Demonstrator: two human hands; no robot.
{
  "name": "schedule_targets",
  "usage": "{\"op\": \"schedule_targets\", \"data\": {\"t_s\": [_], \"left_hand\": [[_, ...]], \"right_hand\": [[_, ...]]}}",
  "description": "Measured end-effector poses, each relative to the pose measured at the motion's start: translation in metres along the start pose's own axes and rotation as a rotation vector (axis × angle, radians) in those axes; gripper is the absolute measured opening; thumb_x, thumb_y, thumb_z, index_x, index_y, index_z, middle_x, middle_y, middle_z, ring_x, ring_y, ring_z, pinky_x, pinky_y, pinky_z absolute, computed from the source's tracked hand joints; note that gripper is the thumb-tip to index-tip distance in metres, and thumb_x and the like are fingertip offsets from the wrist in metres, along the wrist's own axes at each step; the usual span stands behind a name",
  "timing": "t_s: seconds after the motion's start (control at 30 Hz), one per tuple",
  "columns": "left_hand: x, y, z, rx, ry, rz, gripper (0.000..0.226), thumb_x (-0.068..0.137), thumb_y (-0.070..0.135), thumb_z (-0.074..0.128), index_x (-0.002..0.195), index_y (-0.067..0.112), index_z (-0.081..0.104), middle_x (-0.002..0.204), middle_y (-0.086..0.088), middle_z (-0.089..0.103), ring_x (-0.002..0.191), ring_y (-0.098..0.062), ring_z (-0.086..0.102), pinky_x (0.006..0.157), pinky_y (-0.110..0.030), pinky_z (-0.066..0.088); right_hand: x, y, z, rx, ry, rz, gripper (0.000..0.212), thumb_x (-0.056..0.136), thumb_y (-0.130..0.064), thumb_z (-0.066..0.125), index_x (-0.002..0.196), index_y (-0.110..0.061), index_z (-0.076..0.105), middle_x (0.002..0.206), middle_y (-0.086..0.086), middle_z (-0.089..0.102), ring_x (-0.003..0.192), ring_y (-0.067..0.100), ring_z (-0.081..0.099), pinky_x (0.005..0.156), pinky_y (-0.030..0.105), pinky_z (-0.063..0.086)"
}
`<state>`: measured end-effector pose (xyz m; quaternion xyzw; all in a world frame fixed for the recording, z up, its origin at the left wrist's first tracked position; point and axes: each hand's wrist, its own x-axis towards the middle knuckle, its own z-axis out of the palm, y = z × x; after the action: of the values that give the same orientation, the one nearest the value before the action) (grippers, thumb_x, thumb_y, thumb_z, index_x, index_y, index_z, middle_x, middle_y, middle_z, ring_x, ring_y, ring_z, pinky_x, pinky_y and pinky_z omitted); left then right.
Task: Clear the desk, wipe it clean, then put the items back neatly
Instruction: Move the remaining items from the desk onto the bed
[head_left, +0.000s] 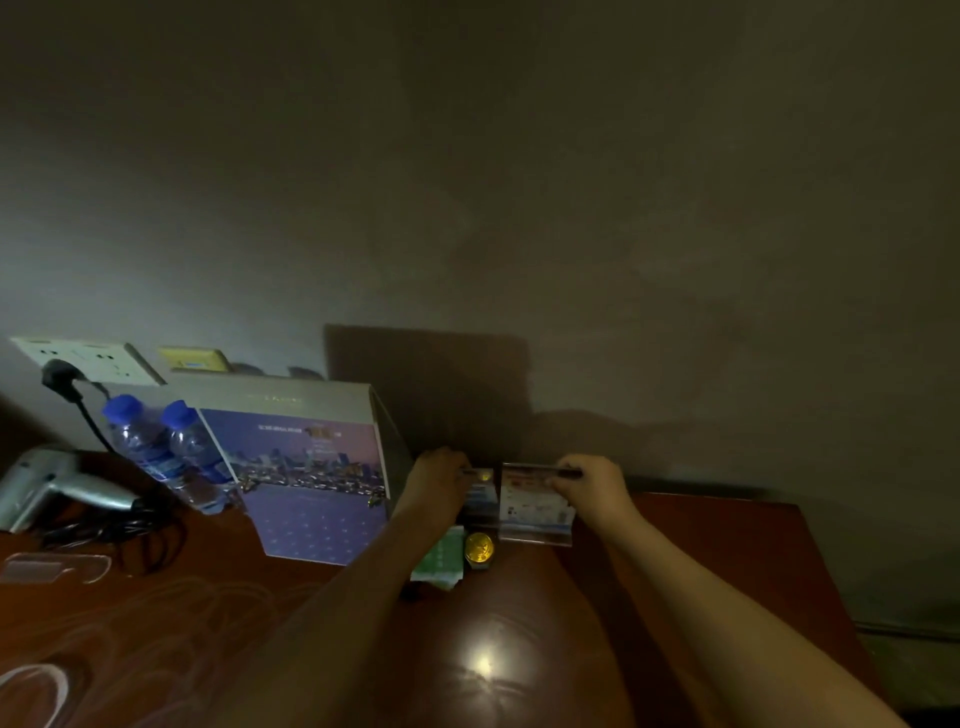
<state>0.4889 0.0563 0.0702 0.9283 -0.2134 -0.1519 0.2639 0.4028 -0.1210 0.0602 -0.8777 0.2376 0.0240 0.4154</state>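
Note:
On the dark red wooden desk (727, 561), near the back wall, two small upright card stands are side by side. My left hand (436, 483) pinches the top of the left stand (480, 496). My right hand (592, 486) pinches the top edge of the right stand (535, 512), a printed card in a clear holder. In front of them lie a round gold tin (479, 548) and a green-and-white packet (441, 558), partly hidden by my left forearm.
A large purple-and-white box (311, 478) stands left of my hands. Two water bottles (166, 452) with blue caps lean beside it. A grey hair dryer (57, 488) with a tangled black cord lies at far left, plugged into a wall socket (88, 358).

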Motion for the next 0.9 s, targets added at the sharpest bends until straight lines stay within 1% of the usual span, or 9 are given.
{"op": "schedule_targets", "data": {"t_s": [0.03,0.13,0.23,0.3,0.47,0.57,0.7,0.8,0.9], "left_hand": [[-0.002,0.005,-0.003,-0.003,0.012,0.011,0.021,0.095,0.012,0.051,0.103,-0.001,0.065,0.11,-0.015,0.062,0.1,-0.025,0.058,0.075,-0.022,0.037],[-0.015,0.026,-0.012,-0.011,0.057,0.067,0.019,0.093,0.012,0.055,0.097,-0.003,0.066,0.103,-0.018,0.065,0.095,-0.026,0.059,0.069,-0.018,0.032],[-0.035,0.051,-0.023,0.025,0.086,0.151,0.021,0.092,0.014,0.057,0.093,-0.005,0.067,0.097,-0.02,0.064,0.093,-0.03,0.058,0.072,-0.027,0.034],[-0.05,0.067,-0.03,0.024,0.109,0.207,0.019,0.091,0.014,0.058,0.09,-0.003,0.067,0.093,-0.019,0.062,0.09,-0.03,0.057,0.073,-0.031,0.035],[-0.097,0.101,-0.041,0.061,0.104,0.333,0.018,0.094,0.017,0.053,0.094,0.004,0.065,0.086,-0.003,0.049,0.08,-0.016,0.045,0.065,-0.024,0.028],[-0.128,0.116,-0.039,0.036,0.079,0.395,0.015,0.094,0.019,0.055,0.084,0.009,0.061,0.082,0.0,0.048,0.078,-0.014,0.047,0.066,-0.025,0.033],[-0.179,0.133,-0.017,0.012,0.012,0.493,0.017,0.094,0.018,0.056,0.079,0.011,0.054,0.081,-0.001,0.051,0.079,-0.018,0.052,0.067,-0.027,0.037],[-0.219,0.149,0.013,0.025,-0.067,0.579,0.014,0.093,0.02,0.057,0.092,0.007,0.062,0.093,-0.004,0.06,0.088,-0.018,0.057,0.074,-0.032,0.048],[-0.269,0.172,0.045,0.017,-0.173,0.692,0.014,0.094,0.021,0.057,0.094,0.008,0.063,0.098,-0.006,0.061,0.094,-0.021,0.057,0.08,-0.036,0.05]], "right_hand": [[-0.005,0.001,-0.005,0.016,0.021,0.006,0.006,0.09,-0.01,0.062,0.086,-0.008,0.066,0.083,0.004,0.062,0.075,0.012,0.059,0.058,0.014,0.046],[-0.023,0.005,-0.025,0.054,0.088,0.033,0.011,0.087,-0.008,0.065,0.077,-0.013,0.062,0.081,0.001,0.063,0.079,0.015,0.06,0.064,0.021,0.045],[-0.05,0.004,-0.051,0.091,0.157,0.061,0.016,0.087,-0.008,0.066,0.074,-0.015,0.06,0.078,0.0,0.061,0.076,0.014,0.059,0.063,0.024,0.045],[-0.073,0.004,-0.068,0.121,0.212,0.068,0.018,0.086,-0.009,0.067,0.072,-0.015,0.06,0.074,0.0,0.061,0.07,0.013,0.058,0.056,0.02,0.044],[-0.144,0.005,-0.1,0.161,0.357,0.091,0.026,0.086,-0.009,0.068,0.065,-0.018,0.056,0.066,-0.001,0.057,0.06,0.011,0.054,0.049,0.019,0.039],[-0.197,0.011,-0.105,0.154,0.434,0.143,0.021,0.086,-0.01,0.068,0.068,-0.016,0.058,0.075,0.006,0.063,0.065,0.015,0.058,0.052,0.023,0.045],[-0.289,0.027,-0.097,0.206,0.577,0.252,0.02,0.085,-0.01,0.069,0.069,-0.018,0.059,0.081,0.005,0.066,0.078,0.018,0.063,0.07,0.037,0.054],[-0.36,0.046,-0.086,0.226,0.664,0.364,0.012,0.085,-0.013,0.068,0.075,-0.016,0.063,0.084,0.002,0.067,0.081,0.015,0.064,0.071,0.032,0.056],[-0.437,0.066,-0.08,0.27,0.767,0.487,0.008,0.085,-0.013,0.068,0.078,-0.015,0.063,0.083,0.001,0.066,0.078,0.011,0.064,0.064,0.025,0.053]]}}
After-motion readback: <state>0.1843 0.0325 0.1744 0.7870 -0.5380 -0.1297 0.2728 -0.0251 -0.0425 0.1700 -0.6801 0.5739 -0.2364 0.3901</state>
